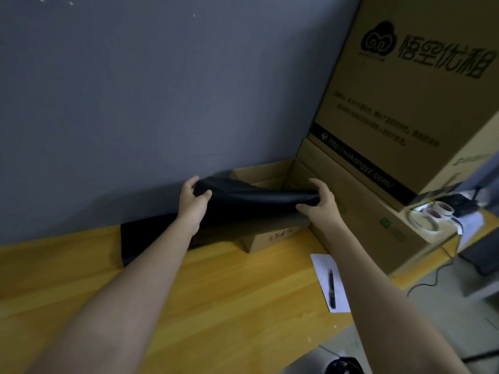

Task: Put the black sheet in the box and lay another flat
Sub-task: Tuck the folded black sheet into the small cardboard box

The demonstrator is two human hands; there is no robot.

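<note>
A black sheet (pixel 251 203) is stretched between both hands and sags over the front wall of a low open cardboard box (pixel 264 172) against the grey wall. My left hand (pixel 193 197) pinches the sheet's left end. The right end is gripped by my right hand (pixel 320 202). More black sheet material (pixel 145 238) lies flat on the wooden table, left of the box and behind my left forearm. The sheet hides most of the box's inside.
A large printed carton (pixel 421 103) stands on a longer brown carton (pixel 359 209) right of the open box. Tape rolls (pixel 429 215) sit on that carton's end. A paper slip with a black pen (pixel 331 288) lies on the yellow wooden table (pixel 216 306).
</note>
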